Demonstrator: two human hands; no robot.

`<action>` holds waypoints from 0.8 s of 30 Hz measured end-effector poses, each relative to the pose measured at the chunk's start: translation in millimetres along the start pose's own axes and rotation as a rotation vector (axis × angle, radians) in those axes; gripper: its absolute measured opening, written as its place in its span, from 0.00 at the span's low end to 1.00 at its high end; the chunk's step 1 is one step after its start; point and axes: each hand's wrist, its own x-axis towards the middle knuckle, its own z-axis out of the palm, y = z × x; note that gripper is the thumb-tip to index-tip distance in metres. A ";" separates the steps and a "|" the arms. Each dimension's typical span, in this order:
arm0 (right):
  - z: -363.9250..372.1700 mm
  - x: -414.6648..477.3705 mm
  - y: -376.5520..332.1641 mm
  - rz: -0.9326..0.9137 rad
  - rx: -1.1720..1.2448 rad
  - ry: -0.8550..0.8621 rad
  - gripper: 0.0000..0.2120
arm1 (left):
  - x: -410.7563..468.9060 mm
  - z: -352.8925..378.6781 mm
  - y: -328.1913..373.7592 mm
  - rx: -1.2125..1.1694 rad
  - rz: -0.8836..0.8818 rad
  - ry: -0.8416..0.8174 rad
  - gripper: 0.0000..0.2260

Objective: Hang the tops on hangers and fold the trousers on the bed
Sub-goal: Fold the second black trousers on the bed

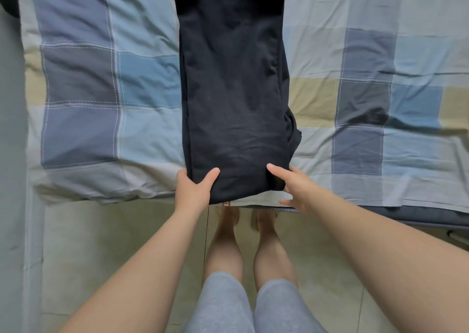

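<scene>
My left hand [194,188] and right hand [295,188] grip the half-folded trousers [233,91] on the bed [81,78]; I'd next fold the near end away.

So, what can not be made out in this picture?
Head view:
- black trousers: far end cut off by the top edge.
- left hand: fingers hidden under the trousers; only the thumb shows.
- right hand: grip unclear, the cloth hides the contact.
- dark shape, top left: cut off.

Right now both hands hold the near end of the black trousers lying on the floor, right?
No: the head view shows the black trousers lying on the bed cover, not the floor. The left hand and right hand do hold their near end.
</scene>
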 end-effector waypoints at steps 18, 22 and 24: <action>2.1 -109.4 12.4 0.015 0.134 0.060 0.16 | -63.4 -56.3 24.4 -0.106 -0.271 -0.264 0.19; 6.3 -151.2 31.3 0.043 0.130 0.064 0.16 | -99.4 -77.6 11.2 -0.090 -0.335 -0.277 0.18; 9.0 -169.7 42.1 0.062 0.120 0.066 0.16 | -115.3 -88.6 2.7 -0.082 -0.370 -0.284 0.19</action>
